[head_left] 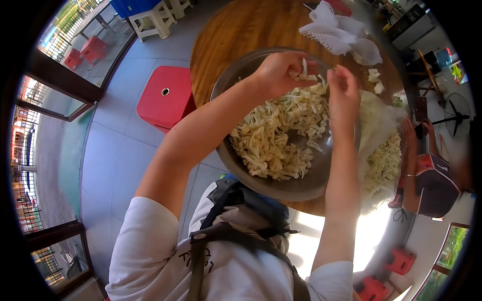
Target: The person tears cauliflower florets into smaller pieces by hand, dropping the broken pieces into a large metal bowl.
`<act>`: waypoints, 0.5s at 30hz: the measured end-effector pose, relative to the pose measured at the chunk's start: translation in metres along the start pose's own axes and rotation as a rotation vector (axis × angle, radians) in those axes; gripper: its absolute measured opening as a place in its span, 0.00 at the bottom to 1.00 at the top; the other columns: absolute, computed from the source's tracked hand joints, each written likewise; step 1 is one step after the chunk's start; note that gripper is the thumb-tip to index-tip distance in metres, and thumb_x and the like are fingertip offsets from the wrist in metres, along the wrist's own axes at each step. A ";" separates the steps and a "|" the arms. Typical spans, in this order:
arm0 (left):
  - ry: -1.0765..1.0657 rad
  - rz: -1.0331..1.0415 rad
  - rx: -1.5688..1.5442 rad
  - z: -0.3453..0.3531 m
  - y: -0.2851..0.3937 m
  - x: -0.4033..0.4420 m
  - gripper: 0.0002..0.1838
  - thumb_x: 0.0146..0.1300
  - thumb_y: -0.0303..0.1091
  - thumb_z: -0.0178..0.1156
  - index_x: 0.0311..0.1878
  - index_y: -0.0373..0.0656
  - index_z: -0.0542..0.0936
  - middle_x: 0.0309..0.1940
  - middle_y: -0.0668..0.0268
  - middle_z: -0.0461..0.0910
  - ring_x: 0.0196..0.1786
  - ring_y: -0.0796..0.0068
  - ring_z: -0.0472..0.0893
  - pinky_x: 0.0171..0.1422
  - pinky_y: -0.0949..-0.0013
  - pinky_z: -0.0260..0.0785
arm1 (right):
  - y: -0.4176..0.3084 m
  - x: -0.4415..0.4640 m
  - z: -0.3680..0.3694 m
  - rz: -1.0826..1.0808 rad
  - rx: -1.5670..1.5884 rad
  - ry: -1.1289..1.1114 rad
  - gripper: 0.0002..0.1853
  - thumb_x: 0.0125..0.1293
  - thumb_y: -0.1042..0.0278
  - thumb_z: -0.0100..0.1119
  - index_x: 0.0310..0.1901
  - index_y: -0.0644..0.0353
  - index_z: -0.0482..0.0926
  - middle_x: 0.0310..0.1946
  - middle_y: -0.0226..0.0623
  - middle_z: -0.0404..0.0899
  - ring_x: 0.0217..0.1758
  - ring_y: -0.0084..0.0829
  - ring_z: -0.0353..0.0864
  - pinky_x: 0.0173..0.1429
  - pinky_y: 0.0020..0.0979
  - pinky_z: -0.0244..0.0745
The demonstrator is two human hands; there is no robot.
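The left grip (285,74) is partly curled, thumb and fingers closed around a pale cauliflower piece (303,75) above the 12 o'clock side of the metal basin (315,189). The right grip (345,95), at about 1 o'clock, has its thumb and fingertips nearly together; whether they pinch a scrap, I cannot tell. The broken florets (273,135) lie inside the basin, heaped mainly from 8 round to 1 o'clock.

With the left grip so near the far rim, a crumbly piece could snap and drop outside onto the tabletop (216,40), where loose bits (375,82) already lie at 2 o'clock. The basin seems to overhang the tabletop edge around 7 to 8 o'clock, so a forearm leaning on that rim might tip it. At 3 o'clock the clear plastic bag (369,118) sits close against the basin and could snag the right forearm and spill its contents
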State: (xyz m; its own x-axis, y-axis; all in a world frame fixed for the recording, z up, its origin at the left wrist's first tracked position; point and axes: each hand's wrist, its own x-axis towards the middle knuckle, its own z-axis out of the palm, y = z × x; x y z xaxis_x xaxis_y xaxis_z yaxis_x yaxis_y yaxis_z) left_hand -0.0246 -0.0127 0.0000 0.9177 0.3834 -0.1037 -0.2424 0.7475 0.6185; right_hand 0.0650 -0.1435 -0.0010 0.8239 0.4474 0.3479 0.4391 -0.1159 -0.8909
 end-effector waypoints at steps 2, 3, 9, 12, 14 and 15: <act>0.022 0.002 0.031 0.002 0.001 -0.001 0.26 0.47 0.16 0.41 0.54 0.29 0.64 0.48 0.53 0.69 0.55 0.61 0.70 0.61 0.47 0.64 | 0.001 0.000 0.000 0.033 0.034 -0.100 0.19 0.60 0.58 0.60 0.48 0.61 0.75 0.39 0.31 0.76 0.39 0.20 0.73 0.44 0.23 0.68; 0.006 0.018 0.066 0.005 0.002 -0.003 0.27 0.47 0.16 0.41 0.56 0.29 0.63 0.49 0.53 0.69 0.55 0.62 0.70 0.62 0.48 0.63 | -0.004 -0.002 0.002 0.052 0.054 -0.152 0.18 0.60 0.58 0.60 0.48 0.61 0.75 0.38 0.30 0.76 0.38 0.20 0.73 0.43 0.23 0.68; -0.197 0.060 0.438 0.007 -0.004 -0.006 0.33 0.48 0.17 0.41 0.63 0.33 0.58 0.53 0.55 0.67 0.56 0.65 0.68 0.65 0.57 0.62 | -0.025 -0.009 0.003 0.055 0.019 -0.260 0.13 0.61 0.63 0.59 0.42 0.64 0.78 0.32 0.30 0.79 0.33 0.18 0.75 0.40 0.21 0.69; -0.283 0.045 0.491 0.007 -0.007 -0.008 0.33 0.48 0.16 0.41 0.63 0.34 0.60 0.54 0.56 0.65 0.57 0.66 0.68 0.64 0.57 0.63 | -0.029 -0.012 0.000 0.167 0.050 -0.248 0.11 0.61 0.66 0.58 0.41 0.64 0.78 0.32 0.31 0.80 0.34 0.18 0.76 0.41 0.22 0.69; -0.276 0.014 0.421 0.007 -0.006 -0.010 0.31 0.48 0.15 0.42 0.61 0.33 0.61 0.54 0.56 0.65 0.57 0.66 0.68 0.63 0.57 0.65 | -0.024 -0.007 0.001 0.235 0.171 -0.231 0.11 0.61 0.67 0.57 0.41 0.64 0.78 0.33 0.30 0.79 0.35 0.18 0.75 0.40 0.22 0.69; -0.278 0.002 0.387 0.008 -0.005 -0.009 0.31 0.48 0.15 0.42 0.61 0.33 0.62 0.53 0.56 0.65 0.57 0.66 0.68 0.62 0.57 0.66 | -0.015 -0.004 0.003 0.253 0.280 -0.215 0.10 0.61 0.68 0.57 0.41 0.64 0.77 0.32 0.30 0.79 0.35 0.18 0.75 0.40 0.22 0.69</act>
State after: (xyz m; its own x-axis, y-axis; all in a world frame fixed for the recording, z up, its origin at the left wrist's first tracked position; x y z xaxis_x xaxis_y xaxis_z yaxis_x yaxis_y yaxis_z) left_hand -0.0291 -0.0239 0.0043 0.9795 0.1859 0.0776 -0.1579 0.4699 0.8685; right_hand 0.0539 -0.1411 0.0102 0.7868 0.6136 0.0665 0.0944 -0.0131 -0.9954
